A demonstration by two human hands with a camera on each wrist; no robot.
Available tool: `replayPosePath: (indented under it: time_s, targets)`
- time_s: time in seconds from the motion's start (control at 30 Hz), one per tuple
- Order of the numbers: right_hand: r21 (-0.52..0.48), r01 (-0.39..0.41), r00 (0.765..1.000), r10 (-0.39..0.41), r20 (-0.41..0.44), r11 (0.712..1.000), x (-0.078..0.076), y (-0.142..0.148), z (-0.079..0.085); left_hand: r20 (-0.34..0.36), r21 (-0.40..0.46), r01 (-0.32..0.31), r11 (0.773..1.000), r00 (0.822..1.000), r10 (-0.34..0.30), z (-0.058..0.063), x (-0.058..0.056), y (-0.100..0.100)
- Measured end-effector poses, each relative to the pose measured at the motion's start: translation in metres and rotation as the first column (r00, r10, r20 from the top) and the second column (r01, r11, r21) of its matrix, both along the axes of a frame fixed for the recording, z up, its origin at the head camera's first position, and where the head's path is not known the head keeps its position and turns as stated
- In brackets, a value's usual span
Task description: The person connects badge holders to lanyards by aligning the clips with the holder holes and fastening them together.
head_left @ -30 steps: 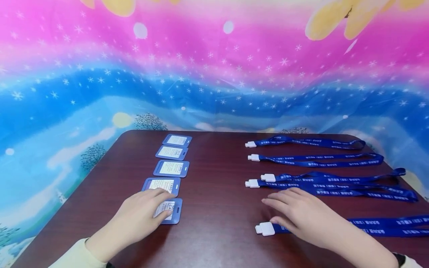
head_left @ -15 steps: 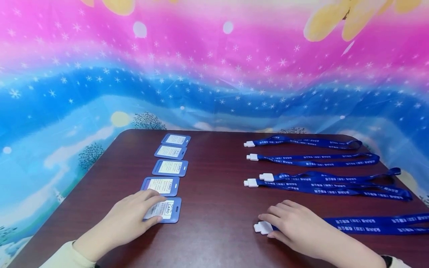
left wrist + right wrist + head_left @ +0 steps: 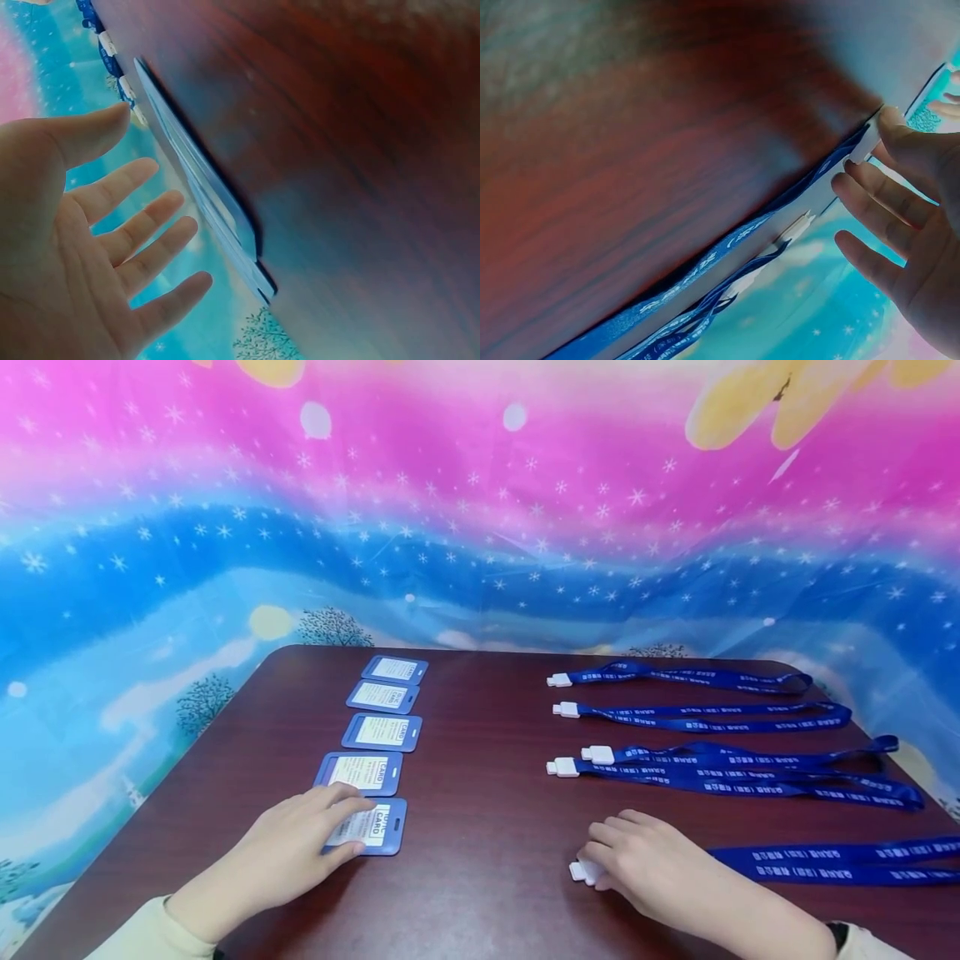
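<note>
Across the brown worktop, the right grip has just pinched the white clip of a lanyard, putting that end in hand, while the left grip hangs spread and empty over a card

Head view faces forward and down over the table; closer, tilted wrist views share the lanyards.

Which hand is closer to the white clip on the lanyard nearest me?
Right. The right hand is at the white clip, pinching it. The left hand is well off to the clip's left, over the nearest card.
</note>
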State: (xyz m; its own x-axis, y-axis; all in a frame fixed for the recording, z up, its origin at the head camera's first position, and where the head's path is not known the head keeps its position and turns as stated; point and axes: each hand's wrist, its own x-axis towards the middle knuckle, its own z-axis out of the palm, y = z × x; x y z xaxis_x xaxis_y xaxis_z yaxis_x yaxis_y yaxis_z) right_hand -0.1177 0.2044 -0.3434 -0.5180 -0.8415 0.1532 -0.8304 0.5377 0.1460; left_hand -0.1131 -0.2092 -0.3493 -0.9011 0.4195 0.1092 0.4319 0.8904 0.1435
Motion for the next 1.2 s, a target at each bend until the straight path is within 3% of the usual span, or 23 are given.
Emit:
replayPosePath:
  time_s: [0.4, 0.7, 1.07, 1.2]
  targets:
    - [-0.036, -0.018, 1.0, 0.018, 0.013, 0.999, 0.0, 0.001, -0.001, 0.134, -0.046, -0.008, 0.999, 0.991, 0.014, -0.009, -0.004, -0.002]
    - [-0.043, -0.019, 1.0, 0.019, -0.007, 0.999, 0.0, 0.0, -0.002, 0.14, -0.023, 0.007, 1.0, 0.99, -0.004, -0.008, -0.004, 0.0]
    - [-0.054, -0.011, 0.987, 0.002, -0.158, 0.998, -0.005, -0.016, -0.006, 0.254, 0.05, -0.019, 0.999, 0.967, 0.005, -0.008, -0.001, 0.009]
    - [-0.078, -0.047, 0.976, 0.03, -0.214, 0.996, -0.008, -0.023, -0.008, 0.267, 0.039, -0.015, 0.999, 0.964, 0.004, -0.007, 0.001, 0.014]
